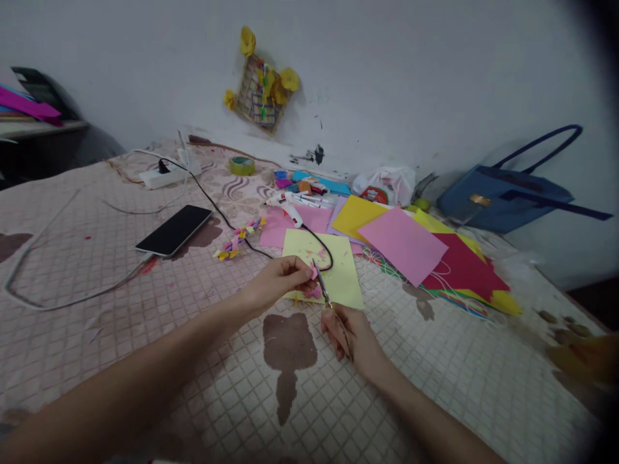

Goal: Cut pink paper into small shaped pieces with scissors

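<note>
My left hand [290, 276] pinches a small piece of pink paper [314, 272] over a pale yellow sheet [345, 277]. Scissors [325, 293] are held in my right hand [345, 328], with their blades pointing up and away, close beside the pink piece. Whether the blades touch the paper, I cannot tell. Small pink scraps [314, 292] lie on the yellow sheet. A white glue gun [289, 207] lies just beyond it, its black cord [329, 250] curling across the sheet. To the left rests a colourful paper garland [239, 238].
A phone [174, 231] on a white cable lies left, near a power strip [167, 173]. Green tape [242, 165] sits farther back. Coloured paper sheets [403, 243] and white string [440, 280] spread to the right. A blue bag [503, 196] stands against the wall.
</note>
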`<state>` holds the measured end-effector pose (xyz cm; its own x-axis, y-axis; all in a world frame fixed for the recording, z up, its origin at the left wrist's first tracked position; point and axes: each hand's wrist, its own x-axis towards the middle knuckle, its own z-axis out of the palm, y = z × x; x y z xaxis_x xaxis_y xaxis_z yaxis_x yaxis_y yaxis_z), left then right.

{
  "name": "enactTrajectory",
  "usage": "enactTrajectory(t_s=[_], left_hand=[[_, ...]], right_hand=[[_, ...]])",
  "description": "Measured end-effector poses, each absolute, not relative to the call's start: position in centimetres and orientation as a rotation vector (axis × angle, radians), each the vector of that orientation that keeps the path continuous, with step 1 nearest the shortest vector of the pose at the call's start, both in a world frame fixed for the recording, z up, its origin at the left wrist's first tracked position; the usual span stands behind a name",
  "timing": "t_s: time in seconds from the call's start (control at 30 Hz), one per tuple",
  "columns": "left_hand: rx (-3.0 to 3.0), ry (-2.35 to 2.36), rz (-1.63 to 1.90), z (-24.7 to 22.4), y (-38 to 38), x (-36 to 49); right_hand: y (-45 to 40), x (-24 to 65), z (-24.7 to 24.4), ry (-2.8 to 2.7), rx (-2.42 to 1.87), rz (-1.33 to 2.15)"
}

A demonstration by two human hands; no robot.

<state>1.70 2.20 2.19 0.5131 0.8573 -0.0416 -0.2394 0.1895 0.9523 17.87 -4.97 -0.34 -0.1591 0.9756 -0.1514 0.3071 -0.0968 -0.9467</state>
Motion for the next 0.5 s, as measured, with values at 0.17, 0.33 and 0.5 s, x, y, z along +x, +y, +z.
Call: enactTrajectory(t_s=[0.17, 0.33, 0.5], left_hand=[[1.207, 0.690, 0.741, 2.3, 1.9, 1.8], [1.394, 0.667, 0.626, 1.9, 1.4, 2.0], [1.487, 0.644, 0.625, 1.4, 1.2, 2.3]], right_hand=[[-4.4, 18.0, 0.6, -1.412, -1.386, 1.291], [-3.9, 18.4, 1.4, -1.428, -1.318, 1.189], [-4.1, 18.1, 1.3, -1.389, -1.274, 1.269]])
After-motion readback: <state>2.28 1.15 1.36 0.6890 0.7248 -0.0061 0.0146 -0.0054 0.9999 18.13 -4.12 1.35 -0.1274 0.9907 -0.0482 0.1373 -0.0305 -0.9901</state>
